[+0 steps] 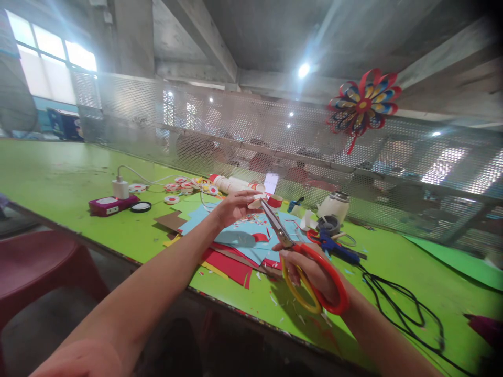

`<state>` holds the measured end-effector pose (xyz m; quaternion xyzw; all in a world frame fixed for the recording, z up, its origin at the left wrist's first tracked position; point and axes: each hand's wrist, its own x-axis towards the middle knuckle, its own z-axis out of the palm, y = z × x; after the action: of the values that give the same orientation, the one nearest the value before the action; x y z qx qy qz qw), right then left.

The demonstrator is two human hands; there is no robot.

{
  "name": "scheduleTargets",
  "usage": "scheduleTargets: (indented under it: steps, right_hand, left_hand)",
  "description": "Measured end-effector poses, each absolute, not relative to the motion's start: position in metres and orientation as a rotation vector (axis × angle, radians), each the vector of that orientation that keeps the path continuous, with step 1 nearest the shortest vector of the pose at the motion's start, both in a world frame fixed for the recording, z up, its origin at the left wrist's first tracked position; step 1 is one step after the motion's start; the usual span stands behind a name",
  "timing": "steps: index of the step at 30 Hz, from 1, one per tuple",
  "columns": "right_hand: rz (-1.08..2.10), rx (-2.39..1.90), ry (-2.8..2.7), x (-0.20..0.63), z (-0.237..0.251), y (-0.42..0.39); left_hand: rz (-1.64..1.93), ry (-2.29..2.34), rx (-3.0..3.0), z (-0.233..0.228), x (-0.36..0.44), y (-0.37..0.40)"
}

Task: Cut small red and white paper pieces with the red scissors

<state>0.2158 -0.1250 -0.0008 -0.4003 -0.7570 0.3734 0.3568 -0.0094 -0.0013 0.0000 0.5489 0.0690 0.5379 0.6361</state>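
Note:
My right hand (302, 269) is wrapped round the handles of a pair of scissors (281, 228), one loop red and the other yellow. Their blades point up and to the left, toward a small whitish piece of paper (257, 201) pinched in the fingers of my left hand (236, 207). Whether the blades touch that piece, I cannot tell. Below both hands lie light blue paper sheets (231, 239) strewn with small scraps, over red paper (230, 266) and brown sheets. Just beyond the scissor tips stands a red and white roll (274, 201).
A blue glue gun (340, 248) with a black cable (408, 309) lies on the right. Behind it sits a whitish jar (334, 207). At left are a purple power socket (112, 204) and several tape rolls (183, 184). A perforated metal screen (243, 136) holds a paper flower (363, 104).

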Motion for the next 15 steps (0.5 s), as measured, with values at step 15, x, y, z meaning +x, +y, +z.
scheduleTargets:
  steps: [15]
  right_hand:
    - [1.056,-1.009,-1.889,0.2154,-0.005,-0.1236]
  left_hand:
    - [1.216,0.165,1.256,-0.001,-0.0101,0.0006]
